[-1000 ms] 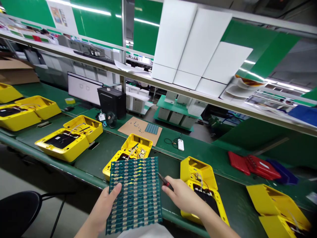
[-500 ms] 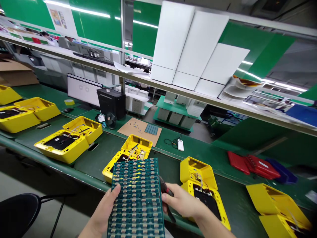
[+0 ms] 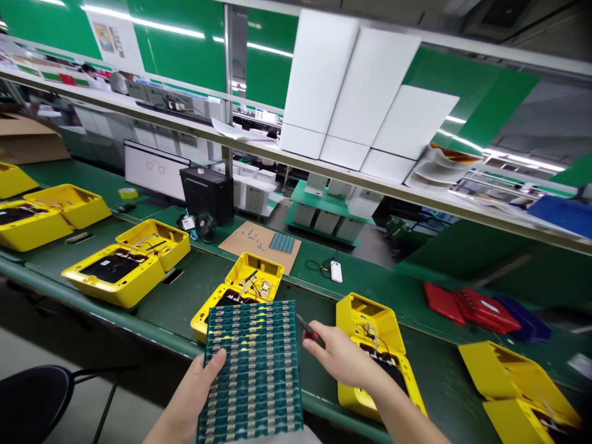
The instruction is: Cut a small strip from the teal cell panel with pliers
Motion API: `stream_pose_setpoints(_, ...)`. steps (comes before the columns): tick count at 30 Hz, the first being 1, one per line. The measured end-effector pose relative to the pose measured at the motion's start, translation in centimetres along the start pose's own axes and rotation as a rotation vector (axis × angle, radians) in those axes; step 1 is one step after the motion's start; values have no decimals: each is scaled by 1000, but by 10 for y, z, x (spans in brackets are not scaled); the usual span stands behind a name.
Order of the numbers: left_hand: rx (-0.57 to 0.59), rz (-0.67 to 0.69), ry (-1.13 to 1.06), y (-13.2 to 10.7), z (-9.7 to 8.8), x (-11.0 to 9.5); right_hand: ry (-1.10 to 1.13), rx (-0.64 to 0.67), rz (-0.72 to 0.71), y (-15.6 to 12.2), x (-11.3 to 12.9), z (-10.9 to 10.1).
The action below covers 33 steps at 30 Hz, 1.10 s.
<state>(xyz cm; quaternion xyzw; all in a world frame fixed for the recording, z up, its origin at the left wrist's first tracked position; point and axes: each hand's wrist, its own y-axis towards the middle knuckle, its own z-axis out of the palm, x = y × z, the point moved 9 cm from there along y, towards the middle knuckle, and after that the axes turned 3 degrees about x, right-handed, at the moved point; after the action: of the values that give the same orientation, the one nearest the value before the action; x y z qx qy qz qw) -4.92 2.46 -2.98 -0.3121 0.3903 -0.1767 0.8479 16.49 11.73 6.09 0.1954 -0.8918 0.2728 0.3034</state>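
My left hand (image 3: 194, 385) grips the left edge of a green circuit board panel (image 3: 252, 373) with many rows of small parts, thumb on top. My right hand (image 3: 340, 357) is closed on a small red and black tool (image 3: 309, 330), its tip beside the panel's right edge. Behind the panel an open yellow case (image 3: 240, 290) with wires lies on the green belt. Another open yellow case (image 3: 377, 348) sits just right of my right hand.
More open yellow cases (image 3: 127, 262) lie along the belt to the left and one (image 3: 522, 382) at the right. Red trays (image 3: 472, 308), a cardboard sheet (image 3: 259, 240), a black box (image 3: 208, 192) and a monitor (image 3: 155, 168) stand behind. A black chair (image 3: 32, 404) is lower left.
My right hand dipped toward the panel's edge with the tool, then lifted back up. The panel stayed in my left hand, shifting slightly.
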Motion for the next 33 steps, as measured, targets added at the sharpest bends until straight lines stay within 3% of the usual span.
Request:
stream_pose_setpoints(13, -91, 56, 101, -11, 3, -7, -39, -16, -10, -1, 0, 4)
stream_pose_setpoints(17, -48, 58, 89, -7, -1, -5, -36, -25, -1, -2, 0, 3)
stream_pose_setpoints(23, 53, -48, 35, 2, -9, 5, -56, -18, -12, -2, 0, 8)
stream_pose_setpoints(33, 51, -10, 69, 1, -13, 4, -77, -36, 4, -2, -1, 9)
